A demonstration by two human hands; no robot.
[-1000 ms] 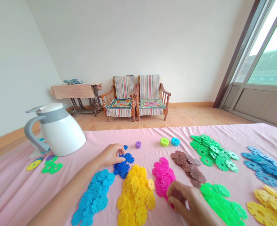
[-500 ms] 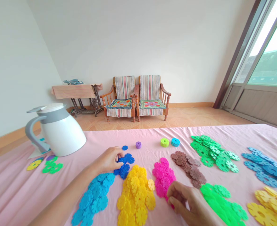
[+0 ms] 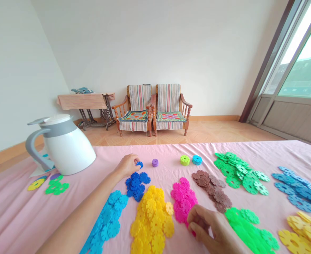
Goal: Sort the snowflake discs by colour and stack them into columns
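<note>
My left hand point(image 3: 129, 165) is closed at the far side of the dark blue pile point(image 3: 137, 185), its fingertips pinching a dark blue notched plastic disc point(image 3: 139, 164) close to the cloth. My right hand point(image 3: 209, 224) is closed at the near end of the magenta disc pile point(image 3: 184, 201). A bit of magenta shows at its fingertips, apparently a magenta disc, mostly hidden by the fingers. Between the hands lies a yellow disc pile point(image 3: 152, 218). Under my left forearm's right side is a light blue pile point(image 3: 110, 218). A short purple stack point(image 3: 155, 162) stands right of my left hand.
Lime point(image 3: 185, 160) and sky-blue point(image 3: 197, 159) stacks stand farther back. Brown point(image 3: 212, 187), green point(image 3: 237, 169), bright green point(image 3: 250, 229), blue point(image 3: 298, 187) and yellow point(image 3: 303, 233) piles lie to the right. A white jug point(image 3: 67, 148) stands left, near loose discs point(image 3: 57, 185). Two armchairs point(image 3: 155, 109) are beyond.
My left hand has moved away from me, off the dark blue pile, to where a single dark blue disc lay. My right hand has hardly moved.
</note>
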